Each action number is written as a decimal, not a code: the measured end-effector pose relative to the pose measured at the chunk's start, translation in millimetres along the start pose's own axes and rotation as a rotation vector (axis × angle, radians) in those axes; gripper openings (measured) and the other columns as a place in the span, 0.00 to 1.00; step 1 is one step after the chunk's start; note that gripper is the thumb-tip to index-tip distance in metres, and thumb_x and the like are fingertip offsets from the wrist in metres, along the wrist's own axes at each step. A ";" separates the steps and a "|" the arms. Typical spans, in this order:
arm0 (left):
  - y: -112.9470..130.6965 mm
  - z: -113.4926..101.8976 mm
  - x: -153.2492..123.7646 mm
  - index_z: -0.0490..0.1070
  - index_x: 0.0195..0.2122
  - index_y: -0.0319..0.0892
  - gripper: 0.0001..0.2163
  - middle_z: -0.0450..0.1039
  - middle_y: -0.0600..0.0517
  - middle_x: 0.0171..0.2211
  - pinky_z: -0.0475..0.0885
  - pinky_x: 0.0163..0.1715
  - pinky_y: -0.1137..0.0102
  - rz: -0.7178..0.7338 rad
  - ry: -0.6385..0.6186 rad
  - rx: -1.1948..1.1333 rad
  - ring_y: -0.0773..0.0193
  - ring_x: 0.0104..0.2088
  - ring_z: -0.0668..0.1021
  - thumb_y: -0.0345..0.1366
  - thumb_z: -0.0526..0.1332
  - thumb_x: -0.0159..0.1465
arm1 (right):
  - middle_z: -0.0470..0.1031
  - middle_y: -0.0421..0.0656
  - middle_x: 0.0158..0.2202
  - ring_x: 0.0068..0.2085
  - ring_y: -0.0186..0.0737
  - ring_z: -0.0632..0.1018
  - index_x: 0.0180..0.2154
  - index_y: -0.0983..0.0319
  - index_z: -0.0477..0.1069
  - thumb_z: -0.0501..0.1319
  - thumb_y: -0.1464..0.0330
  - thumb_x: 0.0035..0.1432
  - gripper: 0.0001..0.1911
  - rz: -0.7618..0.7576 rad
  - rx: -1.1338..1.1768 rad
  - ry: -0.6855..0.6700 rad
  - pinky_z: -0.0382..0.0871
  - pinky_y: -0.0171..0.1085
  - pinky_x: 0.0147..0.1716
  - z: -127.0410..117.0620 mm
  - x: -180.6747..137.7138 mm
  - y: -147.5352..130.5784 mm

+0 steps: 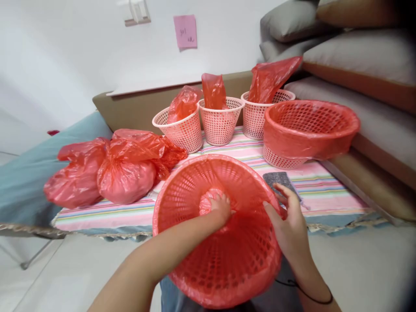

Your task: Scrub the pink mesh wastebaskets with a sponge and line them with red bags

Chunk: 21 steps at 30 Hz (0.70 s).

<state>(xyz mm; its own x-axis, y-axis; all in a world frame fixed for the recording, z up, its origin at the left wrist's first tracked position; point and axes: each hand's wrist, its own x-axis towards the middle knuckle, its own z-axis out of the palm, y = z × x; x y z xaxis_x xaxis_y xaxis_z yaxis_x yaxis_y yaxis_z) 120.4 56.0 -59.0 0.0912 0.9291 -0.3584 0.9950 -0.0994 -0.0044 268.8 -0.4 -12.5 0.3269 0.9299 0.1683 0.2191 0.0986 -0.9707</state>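
A pink mesh wastebasket (182, 173) lined with a thin red plastic bag (250, 234) tilts toward me at the front. My left hand (221, 209) reaches deep inside it, fingers spread against the liner beside a crumpled, bunched part of the plastic (206, 203) at the bottom. At the right rim is my right hand (290, 221), its thumb on the inside of the lined edge and its other fingers outside, holding the rim. The bag's edge is folded over the rim all round. A small grey cloth (279, 178) lies just beyond my right fingers.
Three pale pink baskets (220, 123) with red bags stand at the back. A lined basket (282, 141) stands to the right beside stacked cushions (357, 56). Filled red bags (126, 182) lie left on the striped cloth (325, 190).
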 end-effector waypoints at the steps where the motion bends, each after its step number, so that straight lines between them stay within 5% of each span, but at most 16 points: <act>1: -5.6 11.3 11.2 0.64 0.62 0.42 0.25 0.59 0.41 0.67 0.62 0.61 0.41 -0.020 0.011 -0.015 0.44 0.65 0.64 0.47 0.61 0.67 | 0.67 0.50 0.61 0.59 0.54 0.71 0.58 0.58 0.64 0.64 0.54 0.54 0.32 0.016 0.012 0.004 0.65 0.53 0.58 1.1 -0.1 -0.7; 8: -31.4 59.0 41.4 0.52 0.70 0.46 0.35 0.41 0.39 0.73 0.53 0.63 0.37 0.011 0.059 -0.098 0.36 0.71 0.48 0.56 0.55 0.66 | 0.65 0.48 0.64 0.63 0.53 0.67 0.58 0.56 0.65 0.67 0.51 0.52 0.34 0.114 0.155 -0.039 0.59 0.53 0.63 2.8 2.8 -8.6; 12: -31.6 74.4 42.5 0.60 0.68 0.50 0.35 0.45 0.44 0.73 0.49 0.65 0.39 0.015 0.069 -0.125 0.38 0.72 0.43 0.59 0.58 0.62 | 0.66 0.44 0.65 0.66 0.50 0.65 0.55 0.53 0.68 0.61 0.47 0.57 0.29 0.275 0.506 -0.093 0.57 0.53 0.65 -6.8 11.1 -1.9; 15: -30.3 81.4 42.8 0.65 0.65 0.48 0.32 0.51 0.43 0.71 0.45 0.65 0.37 0.009 0.051 -0.140 0.36 0.72 0.44 0.57 0.60 0.62 | 0.66 0.41 0.65 0.67 0.47 0.64 0.54 0.52 0.70 0.59 0.47 0.59 0.27 0.364 0.553 -0.108 0.54 0.52 0.67 -12.9 18.0 20.1; 21: -19.7 78.3 48.5 0.65 0.65 0.46 0.31 0.53 0.41 0.70 0.44 0.64 0.34 0.002 0.036 -0.193 0.32 0.71 0.46 0.54 0.61 0.63 | 0.79 0.43 0.52 0.57 0.54 0.75 0.51 0.55 0.76 0.65 0.50 0.55 0.26 0.442 0.500 -0.264 0.74 0.50 0.53 -3.2 13.5 37.5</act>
<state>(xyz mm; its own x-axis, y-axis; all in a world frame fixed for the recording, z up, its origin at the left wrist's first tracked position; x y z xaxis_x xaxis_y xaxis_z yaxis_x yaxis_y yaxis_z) 102.2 75.1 -149.4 0.0912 0.9414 -0.3247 0.9837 -0.0344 0.1766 284.4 14.7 -46.1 0.0410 0.9688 -0.2444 -0.3506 -0.2151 -0.9115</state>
